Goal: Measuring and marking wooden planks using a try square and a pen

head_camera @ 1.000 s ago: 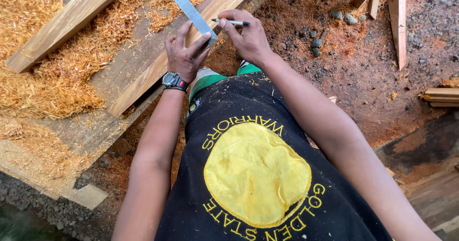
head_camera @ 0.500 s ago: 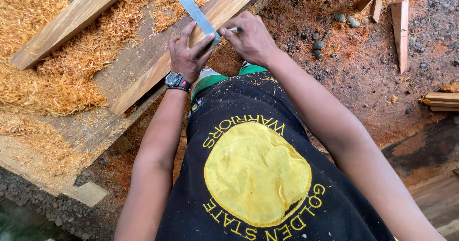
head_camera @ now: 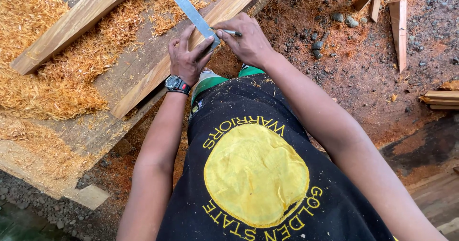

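My left hand (head_camera: 187, 59), with a black wristwatch (head_camera: 176, 84) on the wrist, presses a metal square ruler (head_camera: 187, 10) flat across a long wooden plank (head_camera: 143, 81). My right hand (head_camera: 247, 41) grips a pen (head_camera: 233, 32) whose tip rests against the ruler's edge on the plank. The ruler's steel blade runs up and to the left, out of the frame's top. Both hands touch at the near edge of the plank.
A second plank (head_camera: 71, 25) lies parallel on the left, among heaps of wood shavings (head_camera: 52, 83) on a rough workbench (head_camera: 81, 140). Reddish sawdust-strewn ground with stones (head_camera: 318, 47) lies to the right, plus wood offcuts (head_camera: 399, 26) and stacked slats (head_camera: 442, 100).
My right hand has brought the pen leftward, in against the ruler's edge. My left hand has stayed pressed on the ruler, shifting only a little.
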